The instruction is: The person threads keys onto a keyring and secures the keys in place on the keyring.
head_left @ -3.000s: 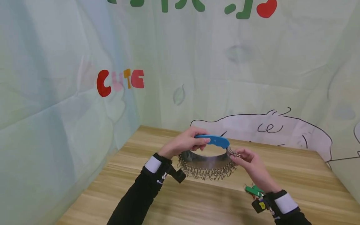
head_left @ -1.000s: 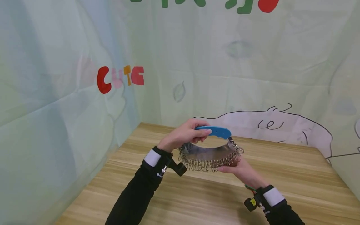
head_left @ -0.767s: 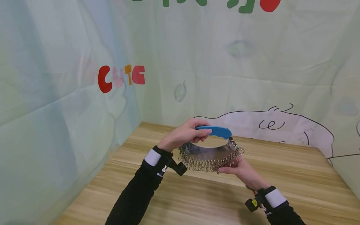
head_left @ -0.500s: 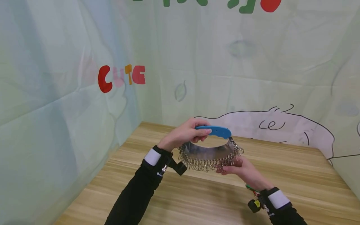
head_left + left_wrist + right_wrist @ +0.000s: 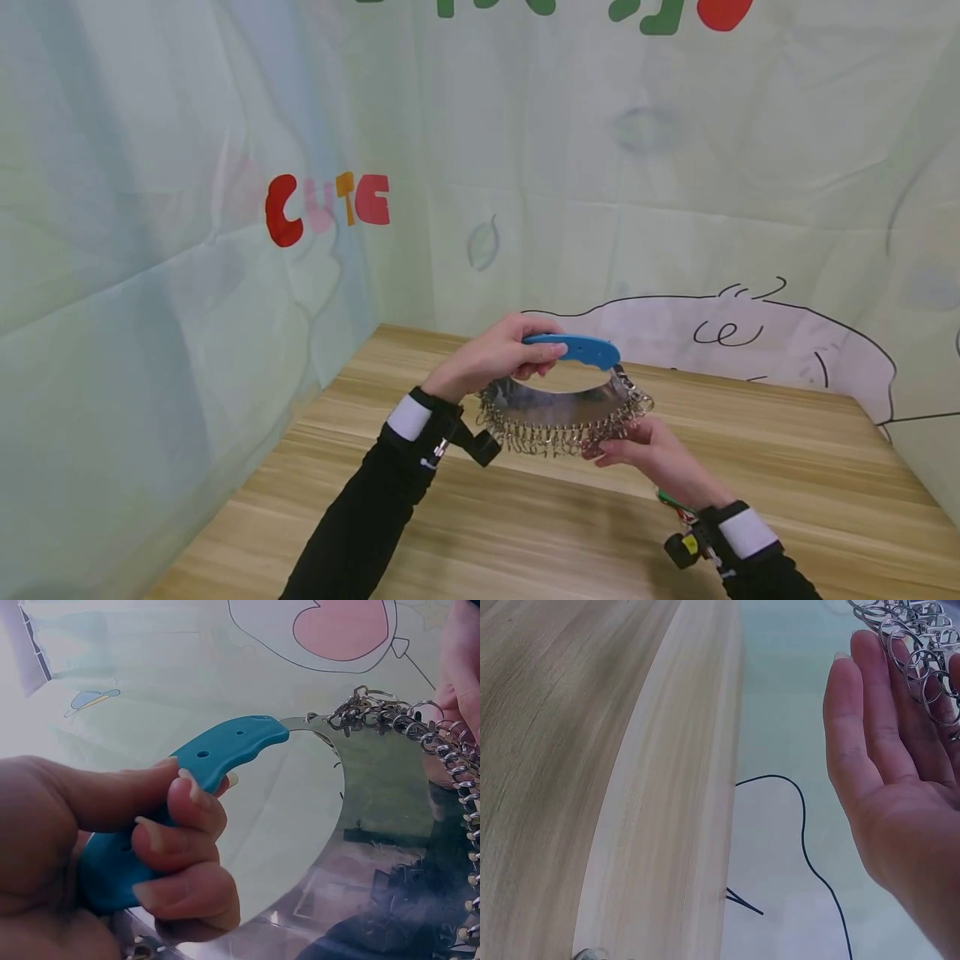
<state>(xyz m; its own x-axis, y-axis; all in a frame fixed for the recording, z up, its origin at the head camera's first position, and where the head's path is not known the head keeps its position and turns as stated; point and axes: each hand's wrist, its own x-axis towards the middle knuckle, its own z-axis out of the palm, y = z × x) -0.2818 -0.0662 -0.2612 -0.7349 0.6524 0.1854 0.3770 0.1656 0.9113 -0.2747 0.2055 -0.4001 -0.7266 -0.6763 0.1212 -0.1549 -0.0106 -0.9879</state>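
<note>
Pale printed cloth (image 5: 525, 150) is hung behind a wood-grain tabletop (image 5: 487, 533). Above the tabletop, between the left hand (image 5: 498, 360) and the right hand (image 5: 663, 461), a curved metal plate (image 5: 551, 408) is held up, its blue handle (image 5: 588, 350) gripped in the left hand's curled fingers. Metal rings (image 5: 551, 437) along the plate's edge are touched by the right hand's straightened fingers.

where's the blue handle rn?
In the head view, the blue handle is just right of centre, gripped by the left hand, above the curved metal plate fringed with rings.
</note>
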